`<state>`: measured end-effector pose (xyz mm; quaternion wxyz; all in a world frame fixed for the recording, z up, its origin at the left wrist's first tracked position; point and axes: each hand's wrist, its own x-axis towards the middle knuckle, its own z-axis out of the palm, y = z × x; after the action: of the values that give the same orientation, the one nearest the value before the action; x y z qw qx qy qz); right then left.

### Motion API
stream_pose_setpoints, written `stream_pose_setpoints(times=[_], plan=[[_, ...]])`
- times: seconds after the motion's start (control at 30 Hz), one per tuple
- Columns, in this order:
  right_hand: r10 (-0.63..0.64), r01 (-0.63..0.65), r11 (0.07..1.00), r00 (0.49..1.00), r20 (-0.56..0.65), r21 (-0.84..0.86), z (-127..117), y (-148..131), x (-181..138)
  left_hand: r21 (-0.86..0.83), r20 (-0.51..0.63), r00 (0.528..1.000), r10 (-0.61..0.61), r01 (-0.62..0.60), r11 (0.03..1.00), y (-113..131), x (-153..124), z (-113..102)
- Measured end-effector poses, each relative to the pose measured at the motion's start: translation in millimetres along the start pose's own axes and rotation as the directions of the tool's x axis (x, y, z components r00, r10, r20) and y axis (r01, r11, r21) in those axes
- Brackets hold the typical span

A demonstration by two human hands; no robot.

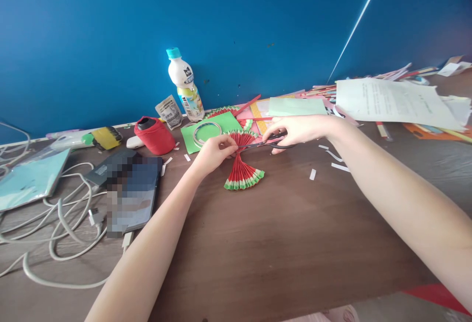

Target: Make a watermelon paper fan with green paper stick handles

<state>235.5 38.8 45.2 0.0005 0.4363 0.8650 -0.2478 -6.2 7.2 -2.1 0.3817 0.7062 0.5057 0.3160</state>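
Observation:
A pleated paper fan (pixel 243 172), red with white and green edges, is pinched narrow at its middle and spreads out at both ends. My left hand (pixel 220 151) is closed on it at the narrow middle. Dark-handled scissors (pixel 258 144) are in my right hand (pixel 289 132), fingers in the handle loops. The blades point left and reach the fan's middle; whether they touch the paper I cannot tell. Behind my left hand lies a green sheet (pixel 190 139) with a roll of tape (pixel 207 133) on it.
A drink bottle (pixel 186 86), a red-wrapped cup-like object (pixel 155 136) and a small packet (pixel 169 112) stand near the blue wall. At left are a phone (pixel 142 194) and tangled white cables (pixel 59 214). Paper scraps (pixel 312 174) and a printed sheet (pixel 391 100) lie at right.

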Motion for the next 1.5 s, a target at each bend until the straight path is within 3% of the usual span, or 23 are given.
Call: stream_pose_setpoints(times=[0.17,0.47,0.77,1.17,1.5], plan=[[-0.047,0.047,0.999,0.998,-0.037,-0.006,4,-6,3,-0.065,-0.013,1.000,-0.017,0.016,0.998,0,0,1],[-0.119,0.122,0.992,0.989,-0.084,0.038,14,-3,10,-0.030,-0.054,0.998,0.012,-0.014,0.999,-1,0,3],[-0.076,0.077,0.997,0.996,-0.044,0.007,15,-6,10,-0.069,-0.022,1.000,0.003,-0.004,0.998,1,-1,2],[-0.056,0.055,0.998,0.998,-0.018,-0.007,15,-6,9,0.030,-0.020,1.000,0.023,-0.022,0.999,1,-1,2],[-0.053,0.055,0.998,0.997,0.064,-0.030,11,-7,9,0.047,-0.011,0.999,-0.032,0.033,0.998,-1,2,0]])
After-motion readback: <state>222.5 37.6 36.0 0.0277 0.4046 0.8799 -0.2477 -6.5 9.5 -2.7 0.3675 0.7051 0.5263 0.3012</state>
